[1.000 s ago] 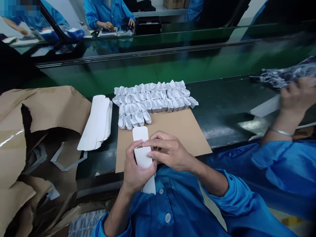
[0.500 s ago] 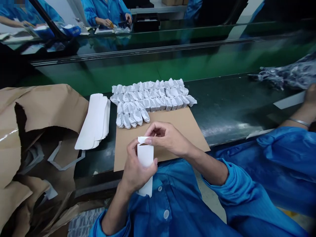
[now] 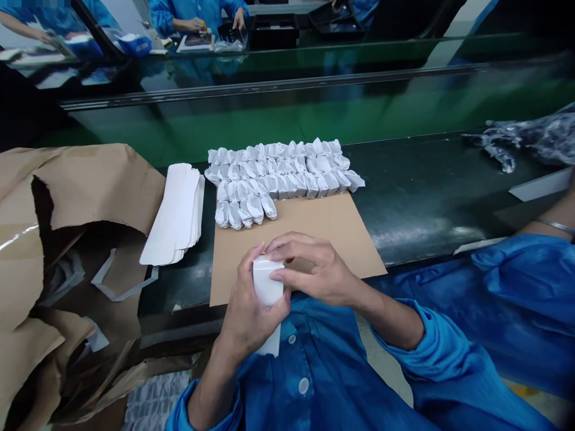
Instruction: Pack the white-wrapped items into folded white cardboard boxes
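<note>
A small white carton (image 3: 268,284) is upright in front of my chest, its top end facing up. My left hand (image 3: 251,305) wraps round its sides, thumb at the right face. With bent fingers, my right hand (image 3: 309,266) grips the top of the same carton, thumb on the front face and fingertips on the top edge. Beyond my hands lies a brown cardboard sheet (image 3: 323,233), bearing rows of small items wrapped in white paper (image 3: 287,173). A stack of flat white cartons (image 3: 173,215) lies to the left of the sheet.
Torn brown wrapping paper (image 3: 90,185) bulges at the left. Clear plastic bags (image 3: 534,140) lie at the far right, near a neighbour's arm (image 3: 557,209). A green ledge (image 3: 278,120) runs behind the bench, with co-workers in blue beyond. More wrapped items (image 3: 155,398) show low left.
The carton's top flap, raised and partly open before, is now folded down. My right hand has shifted slightly right and down, its fingers now over the top edge.
</note>
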